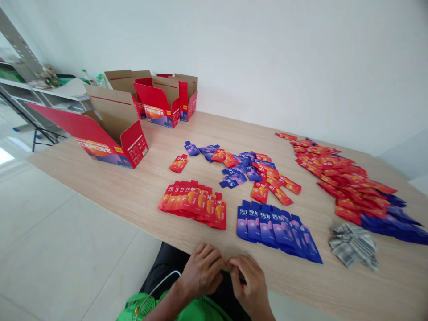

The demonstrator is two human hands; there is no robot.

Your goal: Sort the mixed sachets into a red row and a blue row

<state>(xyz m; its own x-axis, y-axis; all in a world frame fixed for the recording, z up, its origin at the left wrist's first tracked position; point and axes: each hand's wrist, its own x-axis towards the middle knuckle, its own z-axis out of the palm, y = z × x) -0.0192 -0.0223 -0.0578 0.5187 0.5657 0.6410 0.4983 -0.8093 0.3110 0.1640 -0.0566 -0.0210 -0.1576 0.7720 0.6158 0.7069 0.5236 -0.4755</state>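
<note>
Over the table's front edge, my left hand [203,270] is closed, its fingers curled. My right hand [248,281] beside it is curled shut too, thumb against the bent fingers. Their fingertips meet between them, and no item shows in either hand. Just beyond lies an overlapping row of red-orange pouches [192,200]. To its right, a fanned row of blue-purple pouches [277,227] slants toward the table's edge. Behind both rows, loose red pouches [259,191] and loose blue pouches [236,177] are scattered in a mixed group.
A large heap of red pouches [337,169], with blue pouches [394,223] at its near end, covers the right side. A crumpled striped cloth [354,246] lies nearby. An open red carton [112,145] stands at the left, with more open cartons [160,107] behind against the wall [267,58].
</note>
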